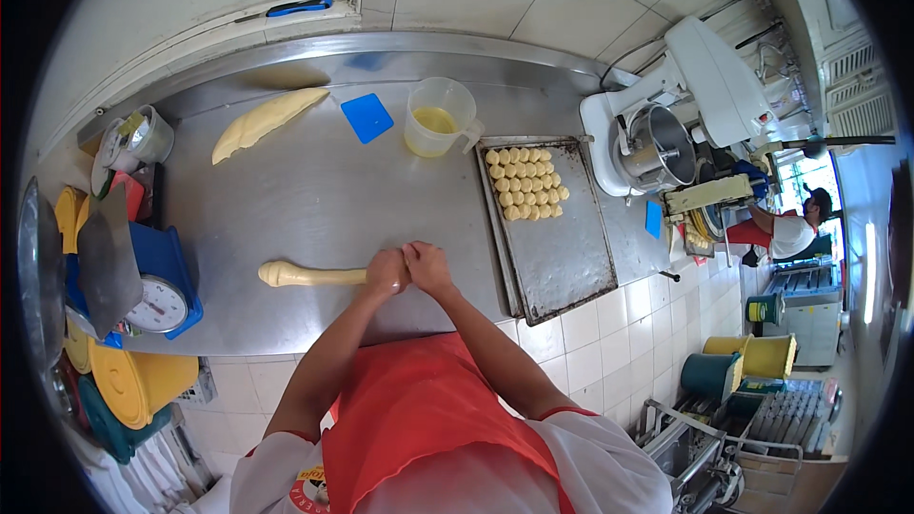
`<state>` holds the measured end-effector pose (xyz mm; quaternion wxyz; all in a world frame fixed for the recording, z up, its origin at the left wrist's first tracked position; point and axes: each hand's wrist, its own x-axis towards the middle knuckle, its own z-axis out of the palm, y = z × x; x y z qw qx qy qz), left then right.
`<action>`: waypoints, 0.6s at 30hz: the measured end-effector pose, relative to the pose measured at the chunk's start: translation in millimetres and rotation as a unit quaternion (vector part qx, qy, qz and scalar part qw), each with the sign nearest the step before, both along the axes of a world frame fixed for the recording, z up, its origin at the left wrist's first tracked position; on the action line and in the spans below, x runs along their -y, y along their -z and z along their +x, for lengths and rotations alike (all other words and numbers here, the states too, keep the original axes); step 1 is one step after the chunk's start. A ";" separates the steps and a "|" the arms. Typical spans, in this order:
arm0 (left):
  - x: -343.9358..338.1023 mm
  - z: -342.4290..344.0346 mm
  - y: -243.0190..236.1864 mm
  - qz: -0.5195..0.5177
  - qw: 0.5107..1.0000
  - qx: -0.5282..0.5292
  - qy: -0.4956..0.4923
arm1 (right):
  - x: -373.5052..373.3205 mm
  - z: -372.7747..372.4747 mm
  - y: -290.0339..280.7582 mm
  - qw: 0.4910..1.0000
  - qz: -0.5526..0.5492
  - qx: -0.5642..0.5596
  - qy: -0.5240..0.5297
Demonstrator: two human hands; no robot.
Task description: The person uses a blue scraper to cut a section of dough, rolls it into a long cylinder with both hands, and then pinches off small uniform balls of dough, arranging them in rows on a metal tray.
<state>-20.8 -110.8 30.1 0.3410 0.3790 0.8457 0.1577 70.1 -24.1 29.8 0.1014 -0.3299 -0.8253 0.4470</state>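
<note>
A smooth, pale yellow dough rope (319, 275) lies on the steel worktable (286, 195), with a thicker knob at its left end. My left hand (387, 272) is wrapped round the rope's right end. Right against it, my right hand (427, 267) is closed, its fingers curled by the left thumb; whatever it grips is hidden. To the right, a dark-rimmed metal baking tray (562, 271) holds rows of small dough pieces (526, 185) in its far left part. At the far left of the table lies a larger slab of dough (267, 124).
Behind my hands are a blue scraper (367, 118) and a plastic jug (440, 114) with yellow liquid. A stand mixer (657, 143) stands beyond the tray. On the left are a dial scale (157, 306) and a yellow lidded bucket (143, 385). A co-worker (788, 233) is at the far right.
</note>
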 end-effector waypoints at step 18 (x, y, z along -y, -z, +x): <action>-20.3 -25.1 11.9 -0.088 0.995 0.022 -0.030 | -211.1 187.8 29.7 0.933 -0.013 -0.051 0.357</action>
